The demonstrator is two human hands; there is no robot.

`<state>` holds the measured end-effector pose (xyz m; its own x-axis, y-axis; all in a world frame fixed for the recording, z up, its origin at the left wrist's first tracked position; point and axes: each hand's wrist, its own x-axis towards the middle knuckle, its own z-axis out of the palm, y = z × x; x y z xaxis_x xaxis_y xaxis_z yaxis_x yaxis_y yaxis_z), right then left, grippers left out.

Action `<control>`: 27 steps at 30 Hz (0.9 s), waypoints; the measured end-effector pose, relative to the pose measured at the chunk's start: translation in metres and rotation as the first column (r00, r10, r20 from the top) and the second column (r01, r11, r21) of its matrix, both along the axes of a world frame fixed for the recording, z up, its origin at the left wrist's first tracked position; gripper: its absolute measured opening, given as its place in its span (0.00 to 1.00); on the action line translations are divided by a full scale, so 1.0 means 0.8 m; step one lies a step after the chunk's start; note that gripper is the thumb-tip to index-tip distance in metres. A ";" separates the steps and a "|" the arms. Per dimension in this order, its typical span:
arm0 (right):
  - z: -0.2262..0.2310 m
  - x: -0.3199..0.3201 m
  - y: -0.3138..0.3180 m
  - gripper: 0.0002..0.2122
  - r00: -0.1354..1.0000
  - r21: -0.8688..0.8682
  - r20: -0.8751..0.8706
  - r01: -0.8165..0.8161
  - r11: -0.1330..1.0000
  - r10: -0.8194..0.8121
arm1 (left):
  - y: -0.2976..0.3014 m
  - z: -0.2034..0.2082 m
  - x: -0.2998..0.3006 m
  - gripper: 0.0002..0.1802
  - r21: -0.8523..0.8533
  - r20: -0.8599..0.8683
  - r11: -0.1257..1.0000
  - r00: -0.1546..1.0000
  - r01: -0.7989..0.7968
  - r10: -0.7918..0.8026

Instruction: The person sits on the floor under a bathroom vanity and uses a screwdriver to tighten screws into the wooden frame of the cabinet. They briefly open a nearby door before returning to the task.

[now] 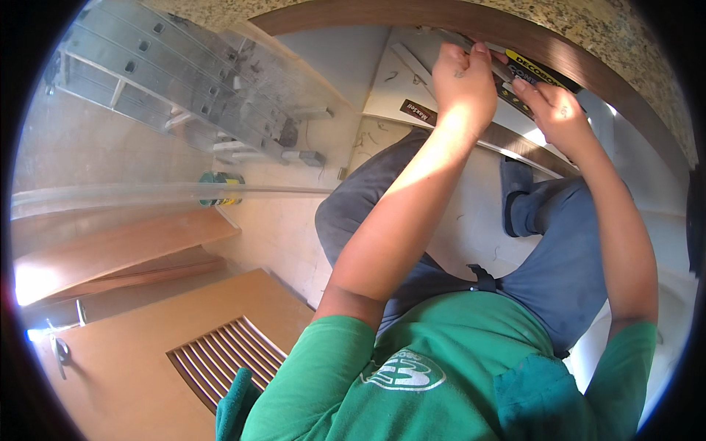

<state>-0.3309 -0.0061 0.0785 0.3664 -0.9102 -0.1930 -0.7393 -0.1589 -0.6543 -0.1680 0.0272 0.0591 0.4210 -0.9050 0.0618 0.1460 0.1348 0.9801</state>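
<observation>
Both arms reach up to the underside of a curved brown wood-look edge [485,23]. My left hand [467,82] is closed, its fingertips up against that edge; what they grip is hidden. To its right, my right hand [555,110] is closed with thumb and fingers pinched together, beside a thin greyish piece between the hands. A black and yellow printed package [540,67] lies just behind the right hand. Below the hands a dark strip with small yellow marks [515,99] shows partly. A long wood-look strip with a dark printed end [419,111] runs beneath, over my legs.
Above the edge is a speckled stone countertop [625,44]. At left, an aluminium ladder [140,70] stands behind a clear glass panel [309,88]. A green can [220,188], wooden boards [132,253] and a door with a slatted vent [228,356] are at lower left.
</observation>
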 end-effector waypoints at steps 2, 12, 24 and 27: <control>0.001 0.006 0.005 0.31 0.993 -0.070 0.116 -0.001 0.998 0.009 | 0.000 0.004 0.013 0.09 -0.064 -0.076 0.998 0.997 0.007 -0.012; -0.010 -0.008 0.004 0.32 0.986 0.136 0.071 0.137 0.981 -0.148 | 0.009 -0.008 0.030 0.19 0.185 -0.053 0.971 0.988 0.153 -0.146; -0.023 -0.047 -0.005 0.26 0.982 0.141 -0.067 0.184 0.973 -0.176 | 0.036 0.026 0.045 0.34 -0.318 -0.621 0.931 0.702 0.181 -0.349; -0.023 -0.052 -0.008 0.29 0.978 0.149 -0.129 0.181 0.972 -0.162 | 0.036 0.026 0.044 0.35 -0.359 -0.655 0.903 0.626 0.236 -0.424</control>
